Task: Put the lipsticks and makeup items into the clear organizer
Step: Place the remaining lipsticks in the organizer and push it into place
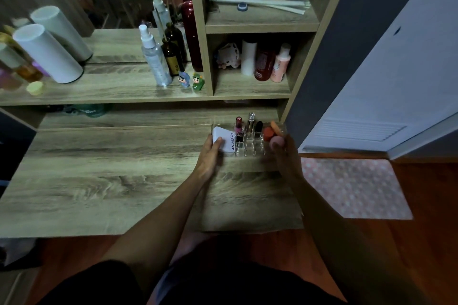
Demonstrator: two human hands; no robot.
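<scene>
The clear organizer (250, 147) stands at the back right of the wooden desk (111, 168). Upright in its slots are a pink lipstick (238, 124), a silver lipstick (251, 121) and a black one (258, 127); a shorter dark lipstick (239, 136) sits in front. A white compact marked "4U2skin" (224, 138) leans in the left section, with my left hand (209, 156) touching its lower edge. Orange sponges (269, 132) fill the right section. My right hand (285, 156) holds a pink sponge (277, 142) at the organizer's right end.
A shelf above carries spray bottles (155, 57), a dark red bottle (192, 32), two small figurines (192, 79) and white cylinders (47, 52). The cubby (250, 86) on the right holds more bottles. A pink dotted mat (354, 188) lies on the floor to the right.
</scene>
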